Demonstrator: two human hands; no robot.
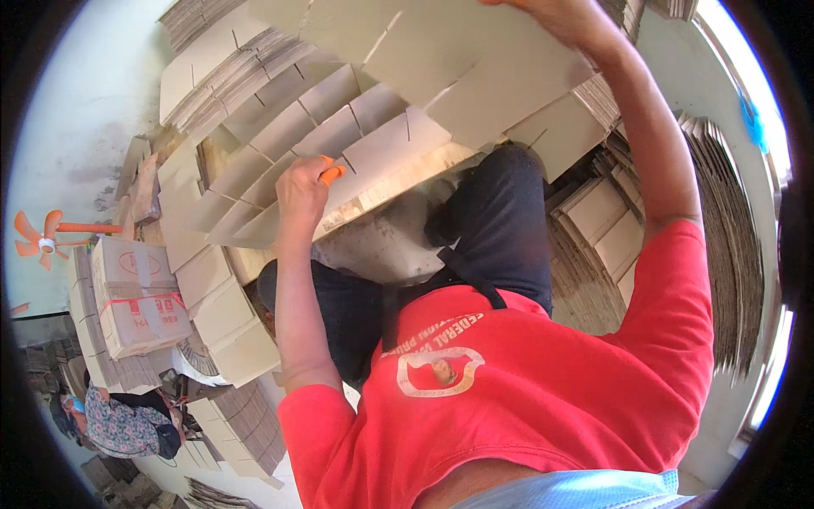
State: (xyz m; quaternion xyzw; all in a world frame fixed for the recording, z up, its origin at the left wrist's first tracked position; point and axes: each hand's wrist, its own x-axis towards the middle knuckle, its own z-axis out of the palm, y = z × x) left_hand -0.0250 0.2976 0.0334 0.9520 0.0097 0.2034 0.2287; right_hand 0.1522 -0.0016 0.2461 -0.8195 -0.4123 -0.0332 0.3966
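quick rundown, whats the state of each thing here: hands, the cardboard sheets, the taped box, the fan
left hand: closed in a fist on an orange-handled tool
right hand: raised, resting on the top cardboard sheet
slotted cardboard sheets: flat, unfolded, fanned out and overlapping
side stacks: flat sheets piled on edge
taped box: folded up, closed, strapped
orange fan: blades look sharp, spinning or not cannot be told

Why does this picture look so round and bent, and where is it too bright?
Head view: the fisheye lens bends the flat cardboard sheets and blackens the corners; daylight glares white along the right rim; the left hand holding an orange-handled tool is sharp, the raised right hand is cut off at the top.
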